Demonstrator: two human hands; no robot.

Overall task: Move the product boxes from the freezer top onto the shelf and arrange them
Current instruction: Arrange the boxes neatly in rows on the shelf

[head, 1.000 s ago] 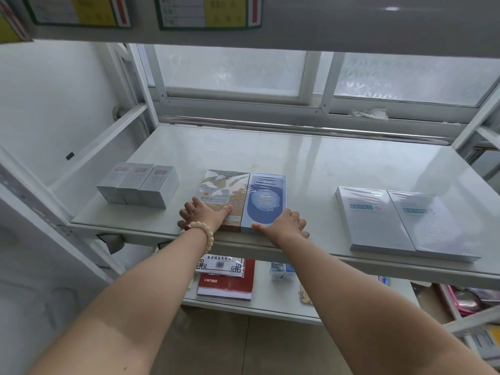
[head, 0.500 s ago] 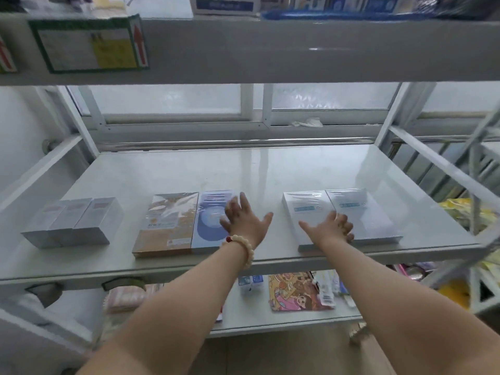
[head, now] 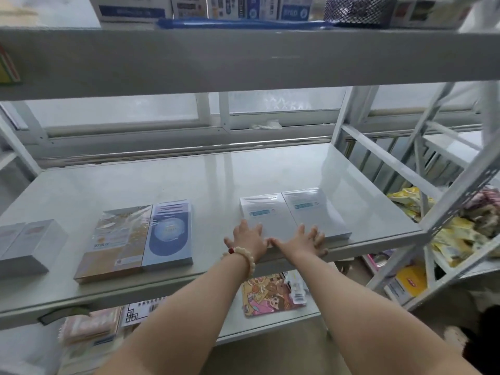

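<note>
Where hands (head: 250, 240) rest, two white boxes (head: 293, 216)

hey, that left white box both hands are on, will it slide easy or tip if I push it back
The white box lies flat and wide, so tipping seems unlikely. Its glossy wrap on the smooth shelf suggests it slides readily. It sits flush against its twin, so a push from the left hand and right hand may nudge both.

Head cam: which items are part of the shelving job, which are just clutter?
Job: two white boxes under left hand and right hand; gold box; blue box; grey boxes.
Clutter: cartoon book, yellow packets, crumpled tissue.
</note>
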